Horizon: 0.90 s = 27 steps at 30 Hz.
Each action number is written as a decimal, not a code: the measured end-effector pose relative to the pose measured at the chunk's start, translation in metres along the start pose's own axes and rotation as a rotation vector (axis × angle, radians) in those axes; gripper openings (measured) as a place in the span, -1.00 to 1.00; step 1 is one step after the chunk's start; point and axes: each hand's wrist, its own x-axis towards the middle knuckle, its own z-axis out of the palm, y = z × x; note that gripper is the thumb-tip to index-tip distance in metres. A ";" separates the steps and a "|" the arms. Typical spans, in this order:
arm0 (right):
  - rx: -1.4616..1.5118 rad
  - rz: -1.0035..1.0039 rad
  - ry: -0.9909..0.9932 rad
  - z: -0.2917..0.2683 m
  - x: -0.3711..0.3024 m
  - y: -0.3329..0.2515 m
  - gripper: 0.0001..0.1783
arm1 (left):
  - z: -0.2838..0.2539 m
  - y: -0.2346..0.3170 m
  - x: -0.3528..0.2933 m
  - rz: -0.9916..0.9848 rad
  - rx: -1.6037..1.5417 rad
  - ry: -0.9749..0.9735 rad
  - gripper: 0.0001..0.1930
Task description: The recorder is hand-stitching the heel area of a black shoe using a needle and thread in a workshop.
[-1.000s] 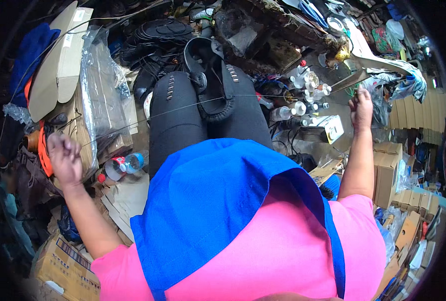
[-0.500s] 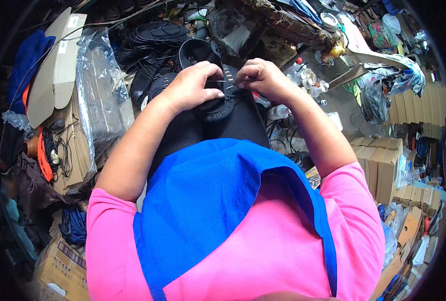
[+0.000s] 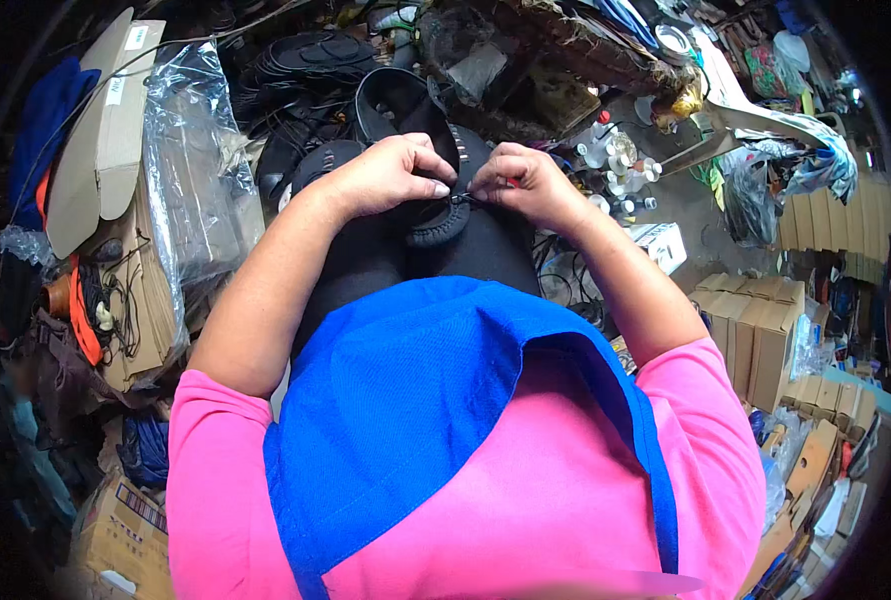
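A black shoe [image 3: 437, 232] with a gathered, stitched edge and a raised dark collar rests between my black-clad thighs. Light stitches run along the strip at its right side. My left hand [image 3: 397, 175] is closed in a pinch at the shoe's edge, thumb and forefinger together. Close beside it, my right hand [image 3: 522, 182] pinches a thin, shiny needle-like piece [image 3: 462, 198], mostly covered by the fingertips. The two sets of fingertips nearly meet over the stitched strip. A second black shoe part [image 3: 323, 158] with similar light stitches lies left of my left wrist.
Black soles [image 3: 310, 62] and cords pile up ahead. At left stand cardboard sheets [image 3: 95, 130] and clear plastic wrapping [image 3: 190, 180]. Small bottles [image 3: 620, 155] cluster right of my right hand, with a white box [image 3: 662, 245] nearby. Stacked cardboard [image 3: 755, 325] sits farther right.
Both hands have moved slightly down toward the shoe's gathered edge, their fingertips closer together. The thin shiny lengths that showed between them are now mostly hidden.
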 end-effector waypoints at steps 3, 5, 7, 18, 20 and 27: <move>-0.048 -0.013 0.081 0.007 -0.010 -0.007 -0.81 | -0.003 0.001 -0.002 -0.019 0.024 -0.086 -0.69; -0.158 -0.067 0.136 0.009 -0.014 -0.014 -0.78 | -0.003 0.001 -0.003 -0.017 0.028 -0.126 -0.67; -0.262 -0.073 0.099 0.007 -0.017 -0.023 -0.80 | -0.002 0.001 -0.003 0.002 0.062 -0.153 -0.64; -0.800 -0.135 -0.352 -0.005 0.027 -0.073 -0.83 | -0.001 0.003 -0.001 0.024 0.227 -0.039 -0.71; -0.739 -0.172 -0.295 0.000 0.025 -0.055 -0.84 | 0.000 -0.002 0.004 0.010 0.139 0.089 -0.74; -0.446 0.024 -0.254 -0.006 0.019 -0.053 -0.87 | 0.009 -0.005 -0.006 -0.009 0.232 0.335 -0.67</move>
